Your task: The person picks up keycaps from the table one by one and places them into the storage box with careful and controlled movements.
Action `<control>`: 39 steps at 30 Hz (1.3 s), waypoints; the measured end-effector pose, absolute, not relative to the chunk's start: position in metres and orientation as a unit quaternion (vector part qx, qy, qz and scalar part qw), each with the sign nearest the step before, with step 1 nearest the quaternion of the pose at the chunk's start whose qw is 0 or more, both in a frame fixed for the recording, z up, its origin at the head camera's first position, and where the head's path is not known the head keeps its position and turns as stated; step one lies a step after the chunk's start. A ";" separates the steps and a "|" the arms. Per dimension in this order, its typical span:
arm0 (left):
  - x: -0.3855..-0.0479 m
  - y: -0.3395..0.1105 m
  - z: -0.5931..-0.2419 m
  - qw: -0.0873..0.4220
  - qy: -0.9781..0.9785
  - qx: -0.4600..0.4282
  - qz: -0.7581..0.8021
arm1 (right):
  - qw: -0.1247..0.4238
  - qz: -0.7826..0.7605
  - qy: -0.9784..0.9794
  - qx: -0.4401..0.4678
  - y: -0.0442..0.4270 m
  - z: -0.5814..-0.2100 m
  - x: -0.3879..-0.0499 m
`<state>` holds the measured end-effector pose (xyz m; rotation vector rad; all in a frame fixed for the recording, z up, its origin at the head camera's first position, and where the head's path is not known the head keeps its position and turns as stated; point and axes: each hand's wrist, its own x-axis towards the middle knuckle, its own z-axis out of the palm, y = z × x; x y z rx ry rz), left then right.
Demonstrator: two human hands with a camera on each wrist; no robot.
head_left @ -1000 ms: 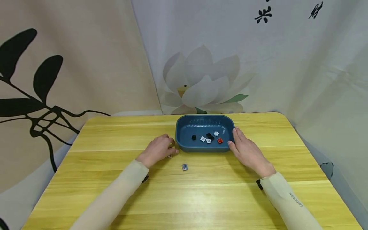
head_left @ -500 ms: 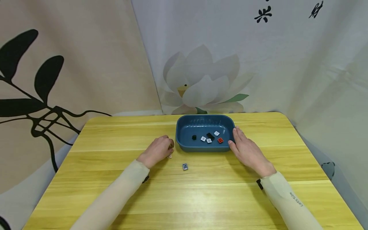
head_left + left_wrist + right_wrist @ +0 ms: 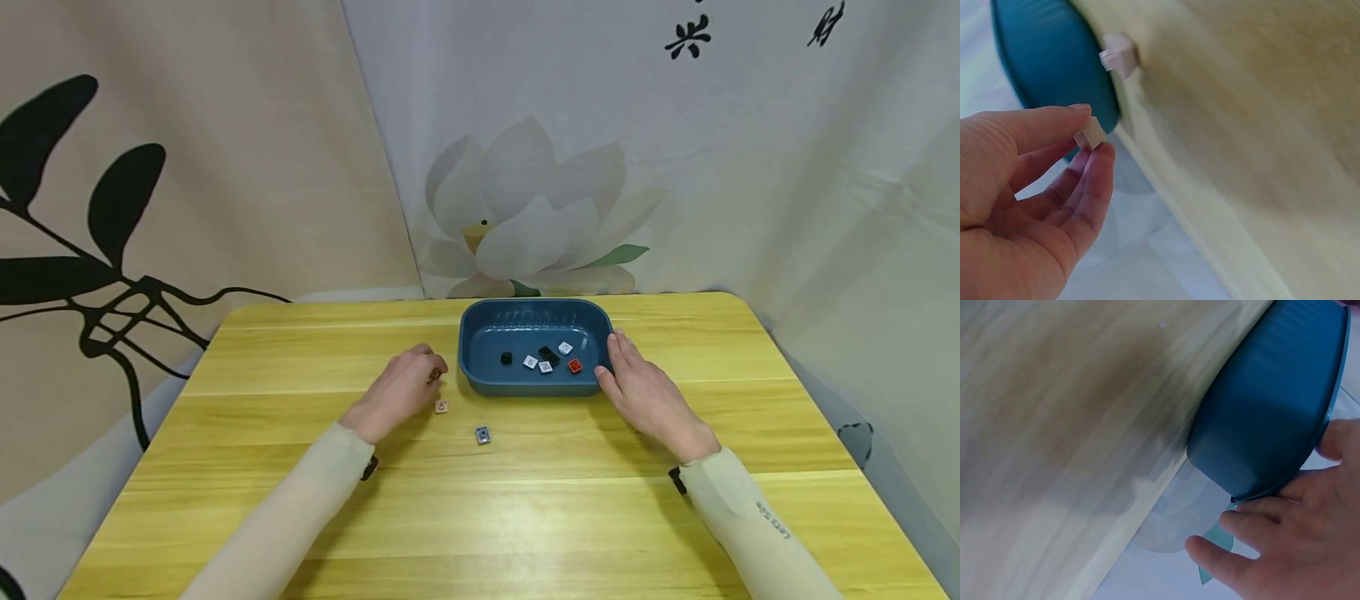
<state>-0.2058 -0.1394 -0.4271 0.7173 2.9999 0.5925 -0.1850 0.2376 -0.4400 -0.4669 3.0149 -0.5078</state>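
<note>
In the head view, my left hand (image 3: pixel 397 389) is left of the blue tray (image 3: pixel 536 389), raised over the table. Its thumb and fingertips pinch a small beige block (image 3: pixel 1094 132), seen close up in the left wrist view. Nearby on the table lies another small pale pinkish block (image 3: pixel 441 407), and a grey-blue block (image 3: pixel 482 435) sits closer to the front. My right hand (image 3: pixel 651 402) rests against the tray's right end, fingers extended along the wall and thumb at the front corner.
Inside the tray are a red block (image 3: pixel 574 366), several white blocks (image 3: pixel 530 362) and black blocks (image 3: pixel 506 358). The wooden table (image 3: pixel 525 517) ends just behind the tray, where a printed curtain (image 3: pixel 750 167) hangs.
My left hand has moved slightly left, away from the tray, uncovering the pale block on the table. The right hand and the tray have stayed put.
</note>
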 end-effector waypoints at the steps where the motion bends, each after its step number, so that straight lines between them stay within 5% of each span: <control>1: -0.205 -0.140 -0.425 -0.007 0.955 0.229 0.188 | 0.024 -0.163 0.975 -0.151 0.238 -0.440 -0.185; 21: -0.196 -0.116 -0.396 -0.140 0.927 0.286 0.197 | 0.021 -0.161 0.975 -0.150 0.238 -0.440 -0.185; 39: -0.214 -0.063 -0.402 -0.065 0.932 0.304 0.184 | 0.022 -0.157 0.976 -0.150 0.238 -0.439 -0.184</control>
